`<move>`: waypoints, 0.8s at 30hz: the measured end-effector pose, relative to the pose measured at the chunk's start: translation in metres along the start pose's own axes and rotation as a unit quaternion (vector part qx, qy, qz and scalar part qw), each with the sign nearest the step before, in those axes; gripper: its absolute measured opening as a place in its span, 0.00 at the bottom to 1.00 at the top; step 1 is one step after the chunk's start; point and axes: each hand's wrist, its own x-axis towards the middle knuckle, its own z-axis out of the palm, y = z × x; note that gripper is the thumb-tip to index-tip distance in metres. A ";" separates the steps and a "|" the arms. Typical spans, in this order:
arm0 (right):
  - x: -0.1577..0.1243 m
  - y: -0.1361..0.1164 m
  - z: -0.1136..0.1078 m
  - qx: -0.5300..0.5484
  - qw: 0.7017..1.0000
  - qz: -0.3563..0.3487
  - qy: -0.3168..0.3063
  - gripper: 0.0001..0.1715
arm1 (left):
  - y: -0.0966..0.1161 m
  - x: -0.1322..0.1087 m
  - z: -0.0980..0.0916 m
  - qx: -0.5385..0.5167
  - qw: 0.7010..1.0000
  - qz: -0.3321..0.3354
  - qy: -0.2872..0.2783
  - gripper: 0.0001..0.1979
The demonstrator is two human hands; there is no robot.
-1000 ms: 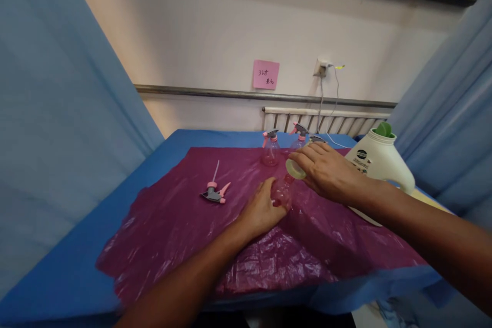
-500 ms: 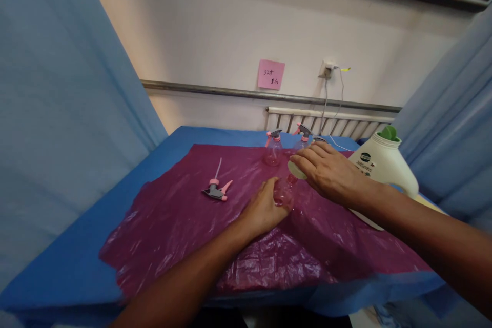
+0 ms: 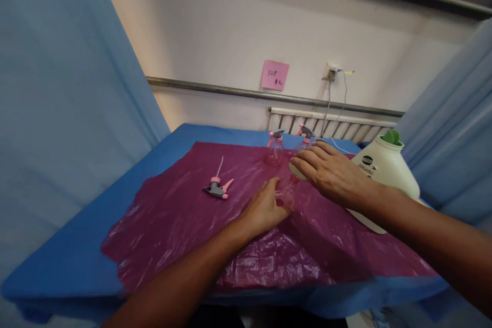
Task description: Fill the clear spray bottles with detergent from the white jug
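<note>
My left hand is wrapped round a small clear spray bottle that stands without its head on the magenta plastic sheet. My right hand is cupped over a pale green funnel seated on the bottle's neck, fingers curled on its rim. A loose pink and grey spray head with its dip tube lies on the sheet to the left of my hands.
Two capped spray bottles stand at the far side of the sheet. A large white jug with a green cap sits at the right, behind my right forearm. Blue curtains hang on both sides; a blue cloth covers the table.
My hands hold the same positions on the bottle and funnel. The view has shifted slightly to the left; nothing on the table has moved.
</note>
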 end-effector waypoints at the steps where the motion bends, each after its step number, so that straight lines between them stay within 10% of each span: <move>1: 0.000 0.000 -0.001 0.007 1.000 0.001 -0.001 0.23 | 0.000 0.000 0.000 0.001 1.000 0.000 -0.001 0.40; 16: 0.007 -0.002 -0.009 0.057 0.997 -0.046 -0.003 0.22 | -0.001 0.000 0.000 0.000 1.000 -0.002 0.008 0.39; 24: -0.014 -0.001 0.032 0.246 0.953 0.172 0.045 0.26 | -0.003 -0.003 -0.008 -0.018 1.000 -0.004 0.006 0.39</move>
